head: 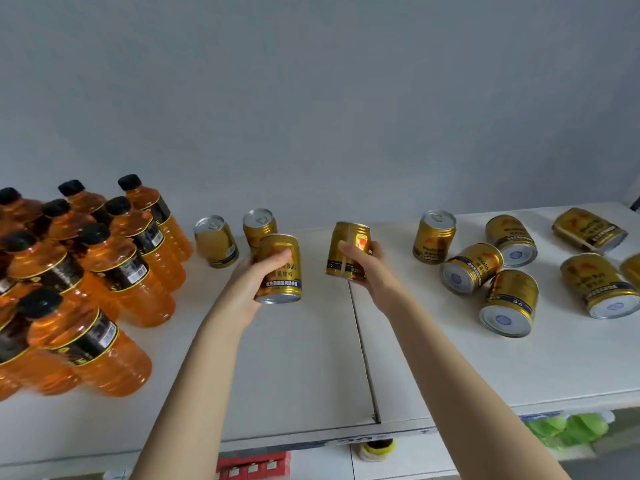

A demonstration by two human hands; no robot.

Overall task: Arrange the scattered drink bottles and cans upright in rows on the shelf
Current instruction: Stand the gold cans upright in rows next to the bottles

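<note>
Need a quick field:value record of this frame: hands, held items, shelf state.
left hand: grips a gold can, upright
right hand: grips a second gold can, upright
standing cans: two behind the left hand, one at right
fallen cans: at least six on their sides, right part of the shelf
orange bottles: upright in rows, left
shelf: white, seam down the middle

Orange plastic bottles with black caps (pixel 20 306) run off the left edge, blurred; one gold metal can (pixel 632 271) cut by right edge.
</note>
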